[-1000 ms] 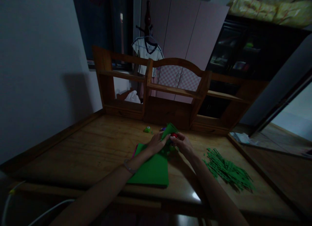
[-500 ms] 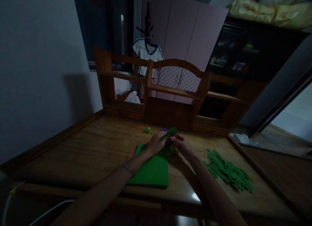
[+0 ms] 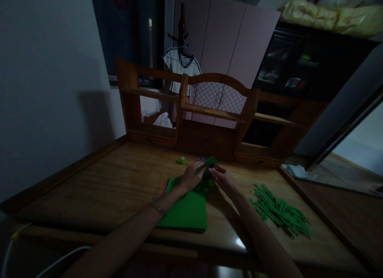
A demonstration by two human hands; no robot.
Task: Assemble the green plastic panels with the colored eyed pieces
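Note:
My left hand (image 3: 191, 177) is closed on a small green sheet (image 3: 212, 160), likely paper or thin foam, held up off the table. My right hand (image 3: 224, 178) has its fingers closed round a small red object (image 3: 214, 167) at the sheet's right edge; its kind is hard to make out in the dim light. Below my hands lies a stack of green sheets (image 3: 187, 210), with a pink edge showing at its left side. Small green bits (image 3: 211, 186) lie under the hands. A purple item (image 3: 201, 159) sits just behind my left fingers, partly hidden.
A heap of green strips with dark spots (image 3: 281, 210) lies on the right of the wooden table (image 3: 98, 186). Toward the back sits a little green object with an eye-like knob (image 3: 181, 160). A wooden shelf unit (image 3: 206, 136) borders the table's far side.
The green sheet has shifted and tilted slightly between my hands. Both hands stay in nearly the same place, and the things on the table have not moved.

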